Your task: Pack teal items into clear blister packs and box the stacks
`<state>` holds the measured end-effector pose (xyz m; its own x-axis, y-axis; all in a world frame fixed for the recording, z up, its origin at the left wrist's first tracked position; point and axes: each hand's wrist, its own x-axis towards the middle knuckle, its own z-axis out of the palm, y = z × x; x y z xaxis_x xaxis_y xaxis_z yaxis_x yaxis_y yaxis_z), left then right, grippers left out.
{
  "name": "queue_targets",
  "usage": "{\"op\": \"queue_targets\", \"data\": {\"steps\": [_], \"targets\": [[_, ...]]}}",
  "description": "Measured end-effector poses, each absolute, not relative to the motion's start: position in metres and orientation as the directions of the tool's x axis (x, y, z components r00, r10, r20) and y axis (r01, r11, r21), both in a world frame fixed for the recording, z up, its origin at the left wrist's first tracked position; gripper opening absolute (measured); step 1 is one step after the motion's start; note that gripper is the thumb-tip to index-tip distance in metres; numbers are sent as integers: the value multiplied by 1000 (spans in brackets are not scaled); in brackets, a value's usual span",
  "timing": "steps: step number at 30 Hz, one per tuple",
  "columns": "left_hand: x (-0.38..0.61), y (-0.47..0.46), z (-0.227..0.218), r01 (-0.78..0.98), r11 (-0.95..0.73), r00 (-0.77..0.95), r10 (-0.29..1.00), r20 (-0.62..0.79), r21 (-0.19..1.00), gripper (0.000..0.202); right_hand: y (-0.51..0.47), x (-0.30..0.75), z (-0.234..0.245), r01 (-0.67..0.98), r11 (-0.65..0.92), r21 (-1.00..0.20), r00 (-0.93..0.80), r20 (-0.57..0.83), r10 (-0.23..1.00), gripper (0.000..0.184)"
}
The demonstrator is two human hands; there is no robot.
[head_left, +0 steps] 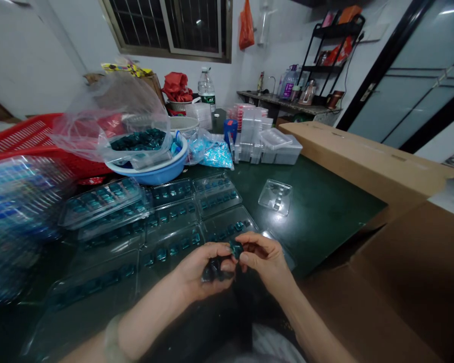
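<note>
1. At 6 o'clock on the dark green table (325, 222), the left hand (191, 277) curls closed around a dark teal cluster (214, 270); the fingers hide how many pieces it holds.
2. Just beside it, the right hand (267, 261) brings its thumb and forefinger together on a single teal piece (235, 248), close against the left fingers.
3. Both forearms angle inward from the bottom corners and the hands nearly meet. A pale bangle (113, 343) circles the left wrist.
4. From 9 to 11 o'clock, clear blister trays (170, 247) lie side by side with rows of teal pieces seated in them. A taller stack of clear trays (18, 222) sits at far 9 o'clock.
5. Near 1 o'clock, 1 clear tray (275, 196) holds only a few pieces, and most of its cells are bare.
6. At 11 o'clock, a blue basin (151, 176) holds a plastic bag of loose teal pieces (138, 140), so plenty remain untrayed.
</note>
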<state>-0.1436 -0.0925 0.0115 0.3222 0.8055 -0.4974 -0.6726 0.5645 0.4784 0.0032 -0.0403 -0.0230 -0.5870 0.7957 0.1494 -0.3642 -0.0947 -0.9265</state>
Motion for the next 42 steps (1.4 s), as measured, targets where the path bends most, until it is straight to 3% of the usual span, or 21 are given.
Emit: {"op": "queue_targets", "data": {"steps": [4,8,15,20,23,29,34,39,42], "targets": [[-138,-94,16,-649,600,330,776,-538,468,25,-40,3,-23,-399,-124,-909,-556,132,820,19],[-135,-100,20,-556,563,319,824,-469,612,30,-36,0,-30,-545,-358,-758,-543,-6,840,18],[-137,-110,44,-328,390,-66,899,-433,860,19,-34,2,-30,-583,-578,-571,-636,-122,762,16],[-133,-107,52,-44,341,-217,914,-342,939,28,-38,0,-28,-574,-565,-592,-641,-104,760,18],[-130,-105,50,186,254,-266,943,-200,949,28,-39,-1,-30,-557,-523,-646,-622,-94,778,18],[-127,-107,45,400,-13,-193,976,98,917,18,-42,-2,-34,-514,-426,-745,-611,-31,791,14],[-130,-104,46,374,36,-130,991,14,927,14,-44,-1,-33,-487,-483,-727,-650,-68,757,14],[-133,-100,39,38,242,-89,967,-238,970,21,-45,0,-28,-474,-579,-663,-672,-152,725,14],[-132,-99,35,-100,275,-66,957,-282,956,24,-45,1,-25,-481,-592,-647,-659,-180,730,15]]}}
